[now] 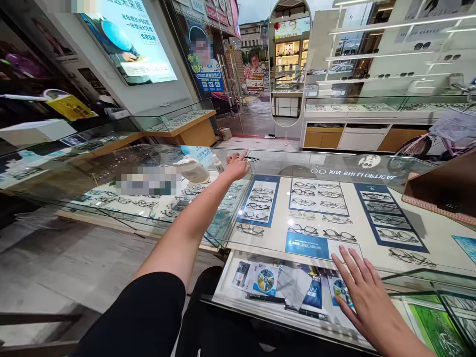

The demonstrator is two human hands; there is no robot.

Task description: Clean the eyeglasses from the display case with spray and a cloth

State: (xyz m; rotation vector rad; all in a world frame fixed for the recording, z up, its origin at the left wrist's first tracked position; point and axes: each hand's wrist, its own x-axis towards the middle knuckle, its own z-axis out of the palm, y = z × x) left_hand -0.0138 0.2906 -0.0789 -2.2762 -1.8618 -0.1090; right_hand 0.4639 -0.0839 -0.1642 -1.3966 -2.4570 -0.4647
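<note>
My left arm stretches far across the glass counter (334,168). My left hand (236,167) is at the counter's far edge, its fingers pinched on the temple of a pair of thin dark-framed glasses (253,158) that rests on the glass. My right hand (359,287) lies flat on the near part of the counter top, fingers spread, holding nothing. Under the glass, rows of spectacle frames (318,196) sit on white and blue display pads. A grey cleaning cloth (293,286) and leaflets lie on the lower shelf just left of my right hand.
A small spray bottle (218,163) and a white rounded device (193,171) stand near my left hand. A wooden box (442,191) sits on the counter at right. An oval mirror (290,64), wall shelves and more display cases line the back.
</note>
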